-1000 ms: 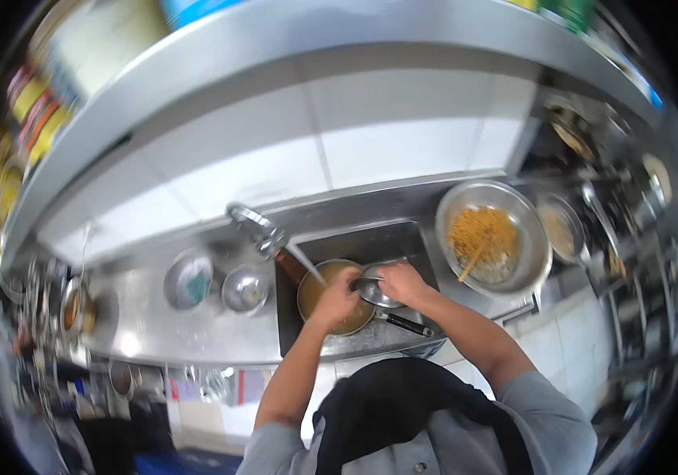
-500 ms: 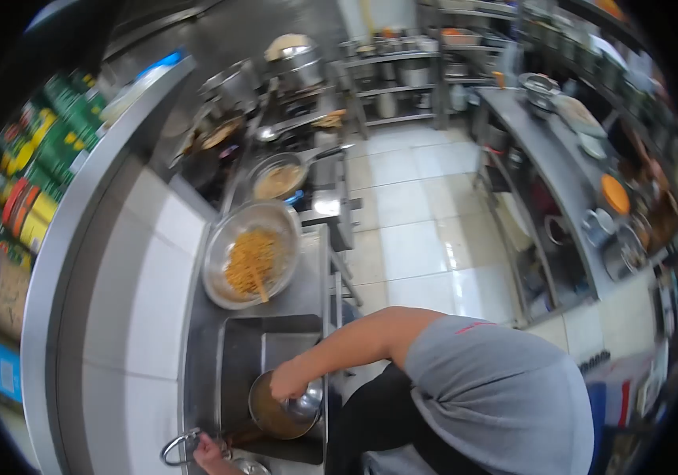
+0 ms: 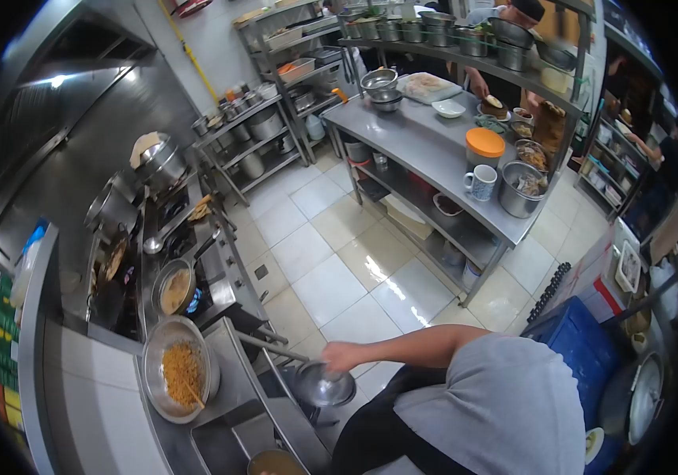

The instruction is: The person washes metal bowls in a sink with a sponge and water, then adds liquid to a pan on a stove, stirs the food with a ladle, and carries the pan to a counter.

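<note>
- Tiled floor point(image 3: 339, 285) filled the middle, with a steel counter point(image 3: 402, 132) between 1 and 2 o'clock.
- At 6 o'clock, the person's right hand point(image 3: 343, 358) had its grip clamped on the rim of a metal bowl point(image 3: 325, 389).
- How the left hand's grip stood could not be told.
- At 7 o'clock lay the sink point(image 3: 253, 431), a pot point(image 3: 274, 453) inside.
- Yellow-orange food filled part of a wide basin point(image 3: 153, 368) at 8 o'clock.
</note>
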Tool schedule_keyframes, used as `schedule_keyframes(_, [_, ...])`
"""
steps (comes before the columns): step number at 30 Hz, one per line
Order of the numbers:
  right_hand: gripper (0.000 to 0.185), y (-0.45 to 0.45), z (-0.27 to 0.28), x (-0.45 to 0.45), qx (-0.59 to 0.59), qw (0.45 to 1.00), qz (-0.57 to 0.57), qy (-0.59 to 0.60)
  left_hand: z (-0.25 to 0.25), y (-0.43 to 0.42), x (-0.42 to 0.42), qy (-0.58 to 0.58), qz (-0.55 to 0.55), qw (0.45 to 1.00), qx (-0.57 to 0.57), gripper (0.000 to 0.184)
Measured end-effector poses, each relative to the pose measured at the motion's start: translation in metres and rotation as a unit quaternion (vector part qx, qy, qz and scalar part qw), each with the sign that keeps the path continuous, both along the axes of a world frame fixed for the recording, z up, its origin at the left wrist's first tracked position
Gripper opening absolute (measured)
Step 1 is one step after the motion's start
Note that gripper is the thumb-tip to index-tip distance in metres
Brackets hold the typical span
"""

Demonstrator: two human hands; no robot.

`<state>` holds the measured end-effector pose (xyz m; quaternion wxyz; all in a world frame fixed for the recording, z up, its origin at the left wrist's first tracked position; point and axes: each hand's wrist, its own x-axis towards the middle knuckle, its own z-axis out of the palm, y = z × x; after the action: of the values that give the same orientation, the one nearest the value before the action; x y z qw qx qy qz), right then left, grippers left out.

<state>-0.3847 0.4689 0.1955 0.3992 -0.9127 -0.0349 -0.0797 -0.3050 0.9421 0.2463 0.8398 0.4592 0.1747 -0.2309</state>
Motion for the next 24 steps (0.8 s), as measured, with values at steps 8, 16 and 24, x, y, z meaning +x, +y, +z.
schedule_keyframes(8, [0.031, -0.207, -0.051, -0.107, 0.187, 0.865, -0.446, 0.132, -0.06, -0.261, -0.043, -0.107, -0.483, 0.821, 0.285, 0.035])
schedule_keyframes(16, [0.017, -0.38, 0.01, -0.115, 0.439, 0.715, -0.543, 0.015, -0.109, -0.322, -0.026, -0.061, -0.525, 0.736, 0.423, 0.03])
schedule_keyframes(24, [0.005, -0.563, 0.057, -0.106, 0.517, 0.568, -0.612, -0.188, -0.166, -0.424, 0.049, -0.026, -0.502, 0.74, 0.448, 0.027])
